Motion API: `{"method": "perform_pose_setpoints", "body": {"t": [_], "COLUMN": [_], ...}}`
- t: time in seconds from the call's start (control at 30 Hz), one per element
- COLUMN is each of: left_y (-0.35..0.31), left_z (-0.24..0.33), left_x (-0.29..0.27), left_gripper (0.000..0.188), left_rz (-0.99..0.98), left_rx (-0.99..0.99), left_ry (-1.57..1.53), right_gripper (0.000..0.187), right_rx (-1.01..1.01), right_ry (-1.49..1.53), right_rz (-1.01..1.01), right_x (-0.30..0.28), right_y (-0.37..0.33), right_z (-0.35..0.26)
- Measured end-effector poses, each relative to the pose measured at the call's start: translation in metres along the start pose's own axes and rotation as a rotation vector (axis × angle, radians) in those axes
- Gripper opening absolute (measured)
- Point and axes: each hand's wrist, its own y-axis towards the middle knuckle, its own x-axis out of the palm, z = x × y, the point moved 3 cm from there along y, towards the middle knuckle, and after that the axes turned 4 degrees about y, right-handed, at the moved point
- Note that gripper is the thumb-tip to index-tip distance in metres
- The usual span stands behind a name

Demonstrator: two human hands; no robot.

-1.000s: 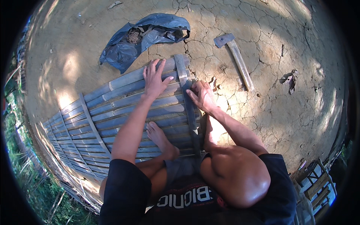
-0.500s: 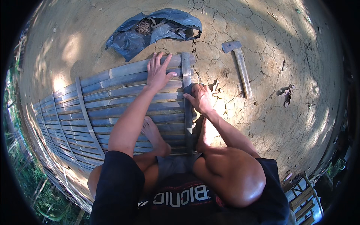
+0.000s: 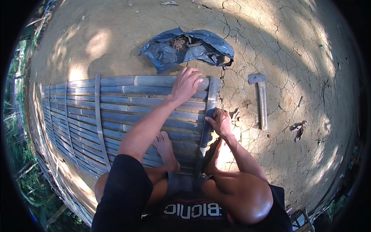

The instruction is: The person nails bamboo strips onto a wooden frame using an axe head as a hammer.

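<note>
Touching the slatted panel's crosspiece [image 3: 211,92], the right grip [image 3: 223,124] seems curled.

A dry, curled brown leaf [image 3: 298,130] lies on cracked tan earthen ground [image 3: 286,166], with green foliage [image 3: 23,162] at far left.

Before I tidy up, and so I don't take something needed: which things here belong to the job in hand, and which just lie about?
Job in hand:
- bamboo panel, below the left hand
- end crosspiece, at the right hand
- hammer and plastic bag, probably, lying close by

Just lying about, apparently:
- dry leaf
- pale scrap
</note>
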Motion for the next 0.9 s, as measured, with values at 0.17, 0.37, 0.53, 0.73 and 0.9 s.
{"method": "perform_pose_setpoints", "body": {"t": [0.17,0.37,0.53,0.73,0.9], "left_y": [0.068,0.086,0.092,0.096,0.103], "left_z": [-0.076,-0.135,-0.117,-0.115,-0.12], "left_x": [-0.039,-0.021,-0.014,-0.014,-0.02], "left_gripper": [0.014,0.016,0.014,0.014,0.01], "left_rz": [0.261,-0.041,0.005,-0.112,-0.117], "left_rx": [-0.363,-0.274,-0.035,0.032,-0.227], "left_ry": [-0.039,-0.013,0.238,0.238,0.064], "right_gripper": [0.043,0.042,0.041,0.041,0.043], "right_rx": [0.108,0.109,0.082,0.163,0.183], "right_ry": [-0.021,-0.029,-0.036,-0.07,-0.044], "right_rz": [-0.155,-0.166,-0.133,-0.202,-0.209], "right_x": [-0.002,-0.005,-0.006,-0.013,-0.015], "right_y": [0.003,0.004,0.003,0.004,0.007], "right_z": [-0.006,-0.015,-0.014,-0.018,-0.02]}}
